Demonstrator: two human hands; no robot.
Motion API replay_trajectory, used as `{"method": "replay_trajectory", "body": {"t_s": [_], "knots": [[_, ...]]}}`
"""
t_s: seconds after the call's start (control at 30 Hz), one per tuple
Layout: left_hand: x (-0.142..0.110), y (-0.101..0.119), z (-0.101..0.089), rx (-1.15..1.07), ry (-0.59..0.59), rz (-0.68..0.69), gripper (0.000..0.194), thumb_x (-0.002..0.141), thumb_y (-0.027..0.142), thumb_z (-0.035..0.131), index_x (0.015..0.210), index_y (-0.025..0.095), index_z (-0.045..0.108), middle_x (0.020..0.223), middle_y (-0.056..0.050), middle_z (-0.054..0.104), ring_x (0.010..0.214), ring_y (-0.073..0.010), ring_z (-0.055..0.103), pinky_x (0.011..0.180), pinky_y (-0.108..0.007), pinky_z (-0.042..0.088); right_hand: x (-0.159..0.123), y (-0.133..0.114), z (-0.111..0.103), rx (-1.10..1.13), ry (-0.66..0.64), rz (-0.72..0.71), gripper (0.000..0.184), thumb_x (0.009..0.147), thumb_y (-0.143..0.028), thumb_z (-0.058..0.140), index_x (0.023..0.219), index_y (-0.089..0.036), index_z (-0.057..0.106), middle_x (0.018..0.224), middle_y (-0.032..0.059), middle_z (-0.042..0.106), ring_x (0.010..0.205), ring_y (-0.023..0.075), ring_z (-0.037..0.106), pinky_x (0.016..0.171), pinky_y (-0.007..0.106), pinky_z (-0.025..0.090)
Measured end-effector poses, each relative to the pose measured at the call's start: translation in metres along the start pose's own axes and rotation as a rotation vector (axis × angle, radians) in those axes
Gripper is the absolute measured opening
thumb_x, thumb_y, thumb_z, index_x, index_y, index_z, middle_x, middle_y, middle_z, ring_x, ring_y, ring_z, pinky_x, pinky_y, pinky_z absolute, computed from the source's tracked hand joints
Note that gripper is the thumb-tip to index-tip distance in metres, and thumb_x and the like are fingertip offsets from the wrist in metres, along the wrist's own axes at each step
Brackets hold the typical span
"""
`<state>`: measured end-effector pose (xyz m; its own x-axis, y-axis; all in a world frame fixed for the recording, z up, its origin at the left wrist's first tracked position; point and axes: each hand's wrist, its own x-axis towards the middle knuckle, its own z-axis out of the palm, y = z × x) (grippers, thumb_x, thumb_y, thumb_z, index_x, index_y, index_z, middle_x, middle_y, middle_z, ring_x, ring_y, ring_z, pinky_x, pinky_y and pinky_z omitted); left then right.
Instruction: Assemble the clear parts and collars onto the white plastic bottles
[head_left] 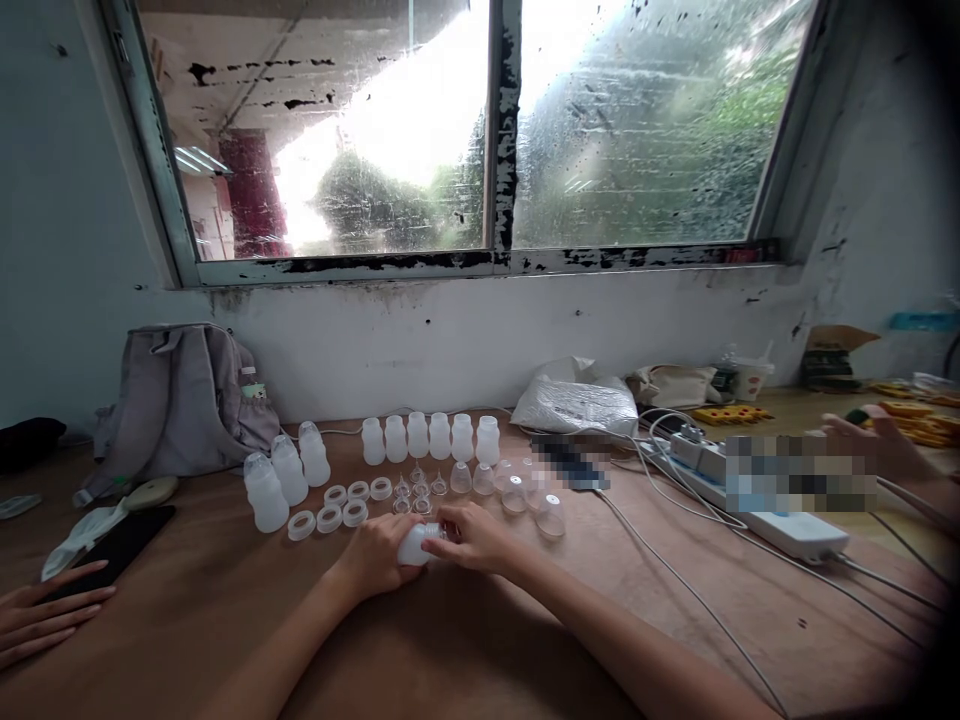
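Observation:
A frosted white baby bottle lies on its side between my hands, its threaded neck pointing right. My left hand is wrapped round the bottle's body. At the neck, my right hand has its fingers closed on the bottle; whether a small part is also in them is hidden. Just beyond my hands stand several clear bottle nipples, with white collar rings to their left and clear dome caps to their right. Behind are a row of upright bottles and three assembled, capped bottles at the left.
Another person's hand rests by a black phone at left; a further person's hand is at far right. A grey backpack, a plastic-wrapped package, a charging phone and a white power strip with cables surround the workspace.

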<state>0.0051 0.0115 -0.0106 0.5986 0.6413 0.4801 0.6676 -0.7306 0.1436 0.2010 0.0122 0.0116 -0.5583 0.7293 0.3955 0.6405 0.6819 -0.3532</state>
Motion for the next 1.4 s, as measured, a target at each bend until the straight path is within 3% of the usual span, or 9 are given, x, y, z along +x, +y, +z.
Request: {"method": "replay_trajectory", "body": {"t_s": [0.13,0.23,0.4,0.53,0.67,0.77,0.93,1.2,1.4], "knots": [[0.001,-0.002,-0.001,-0.034,-0.015,0.009,0.043,0.065,0.037,0.057,0.105,0.02,0.049,0.095,-0.004,0.062,0.083,-0.0203,0.059,0.074,-0.03,0.046,-0.003,-0.006,-0.003,-0.111,-0.079,0.006,0.047,0.071,-0.059,0.045,0.081,-0.015,0.056,0.065,0.0044,0.059,0.053,0.0126,0.048,0.047,0.022,0.023],[0.001,-0.006,0.001,-0.036,-0.024,0.014,0.043,0.064,0.038,0.058,0.103,0.02,0.05,0.093,-0.005,0.063,0.081,-0.0198,0.059,0.073,-0.03,0.047,-0.003,-0.011,0.001,-0.08,-0.058,0.043,0.043,0.076,-0.055,0.041,0.077,-0.015,0.057,0.064,0.0039,0.059,0.052,0.0118,0.047,0.048,0.023,0.024],[-0.001,-0.008,0.007,0.017,0.018,0.007,0.042,0.064,0.035,0.058,0.101,0.018,0.05,0.091,-0.006,0.063,0.078,-0.0211,0.059,0.07,-0.031,0.047,-0.001,-0.011,0.014,0.078,-0.024,0.187,0.048,0.078,-0.056,0.038,0.057,-0.015,0.053,0.051,0.001,0.051,0.046,0.0095,0.042,0.044,0.022,0.022],[0.001,-0.008,0.008,0.079,0.077,-0.027,0.035,0.066,0.034,0.055,0.097,0.017,0.052,0.087,-0.007,0.063,0.077,-0.0229,0.058,0.067,-0.033,0.046,0.002,-0.005,0.018,0.35,0.026,0.244,0.041,0.075,-0.056,0.044,0.069,-0.017,0.053,0.062,0.0007,0.055,0.05,0.0101,0.048,0.043,0.02,0.028],[0.007,-0.011,0.006,-0.006,0.141,-0.183,0.038,0.068,0.04,0.056,0.099,0.019,0.051,0.086,-0.005,0.063,0.075,-0.022,0.059,0.064,-0.03,0.046,0.01,0.02,0.011,0.586,0.105,0.342,0.037,0.084,-0.05,0.027,0.09,-0.02,0.046,0.069,-0.0008,0.054,0.04,0.0078,0.046,0.036,0.019,0.031],[0.008,-0.016,0.005,-0.131,0.189,-0.323,0.041,0.067,0.043,0.057,0.099,0.018,0.049,0.083,-0.004,0.062,0.07,-0.0199,0.059,0.062,-0.029,0.045,0.014,0.051,0.009,0.415,0.293,0.297,0.032,0.081,-0.04,0.039,0.107,-0.021,0.043,0.068,-0.0015,0.052,0.051,0.0108,0.05,0.05,0.023,0.04],[0.008,-0.022,0.0,-0.321,0.241,-0.401,0.042,0.066,0.045,0.058,0.096,0.015,0.051,0.076,-0.003,0.06,0.066,-0.0173,0.055,0.059,-0.027,0.043,0.016,0.079,0.017,0.219,0.253,0.32,0.034,0.076,-0.026,0.045,0.109,-0.017,0.044,0.059,-0.002,0.051,0.055,0.014,0.051,0.057,0.025,0.039],[0.008,-0.015,-0.002,-0.632,0.14,-0.367,0.038,0.068,0.041,0.06,0.093,0.013,0.054,0.079,-0.004,0.057,0.07,-0.0158,0.05,0.063,-0.025,0.04,0.017,0.063,0.014,0.093,0.299,0.35,0.025,0.073,-0.035,0.052,0.092,-0.019,0.052,0.059,-0.0003,0.053,0.055,0.0152,0.051,0.052,0.024,0.034],[0.011,-0.01,0.004,-0.841,-0.025,-0.343,0.038,0.067,0.039,0.062,0.093,0.012,0.053,0.078,-0.003,0.053,0.071,-0.0147,0.047,0.064,-0.024,0.037,0.017,0.035,-0.006,0.533,0.536,0.338,0.027,0.08,-0.046,0.04,0.082,-0.019,0.045,0.054,-0.0042,0.045,0.044,0.0101,0.04,0.042,0.02,0.03]]}}
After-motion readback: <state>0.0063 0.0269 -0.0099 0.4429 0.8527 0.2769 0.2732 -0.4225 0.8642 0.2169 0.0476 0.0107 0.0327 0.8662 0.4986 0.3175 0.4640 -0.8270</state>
